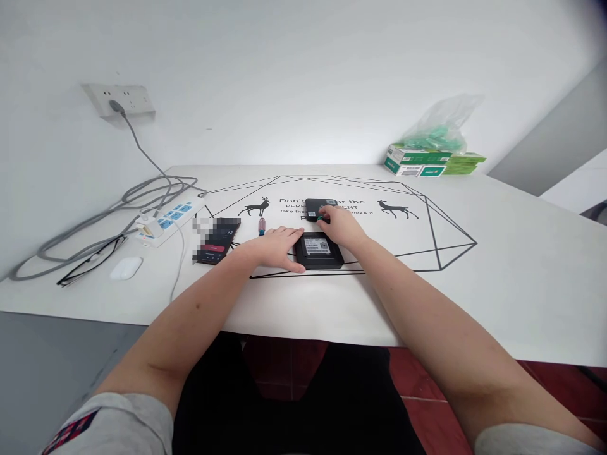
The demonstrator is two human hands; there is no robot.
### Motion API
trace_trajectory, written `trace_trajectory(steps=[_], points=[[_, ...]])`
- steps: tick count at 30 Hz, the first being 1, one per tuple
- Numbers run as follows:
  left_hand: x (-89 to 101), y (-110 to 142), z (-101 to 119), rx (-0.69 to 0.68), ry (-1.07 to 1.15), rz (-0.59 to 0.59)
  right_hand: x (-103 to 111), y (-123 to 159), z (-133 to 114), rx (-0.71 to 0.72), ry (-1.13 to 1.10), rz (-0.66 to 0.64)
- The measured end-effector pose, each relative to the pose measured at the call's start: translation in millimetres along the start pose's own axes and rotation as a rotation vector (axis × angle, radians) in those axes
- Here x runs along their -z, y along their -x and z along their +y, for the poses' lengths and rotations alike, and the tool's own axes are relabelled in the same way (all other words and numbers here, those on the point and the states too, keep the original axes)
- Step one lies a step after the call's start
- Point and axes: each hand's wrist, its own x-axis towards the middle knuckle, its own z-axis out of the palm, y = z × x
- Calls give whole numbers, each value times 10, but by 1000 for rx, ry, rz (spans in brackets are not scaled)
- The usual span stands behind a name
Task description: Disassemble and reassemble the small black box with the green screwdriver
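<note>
Centrally, the left hand (282, 243) lies open, thumb beside the labelled black case (318, 251); higher, the right hand (337, 224) seems to pinch a small green item (320, 218) at the black box (313, 205). Apparent step: small-part handling, calling for a steady pinch. White table (493, 297), mid-frame; power strip (176, 219), left; wall socket (137, 100), upper left; green-and-white cartons (417, 158), upper right.

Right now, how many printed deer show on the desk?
2: the left deer, beyond the screwdriver, and the right deer, to the right of the right hand. Others could be covered.
</note>
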Motion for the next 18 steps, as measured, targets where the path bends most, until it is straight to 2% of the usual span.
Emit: trace_trajectory(steps=[11,18], points=[[6,30,20,15,61,8,-33,-53,49,-89,87,-84],[-57,-7,47,-38,128,63,-19,-50,33,-174,121,-99]])
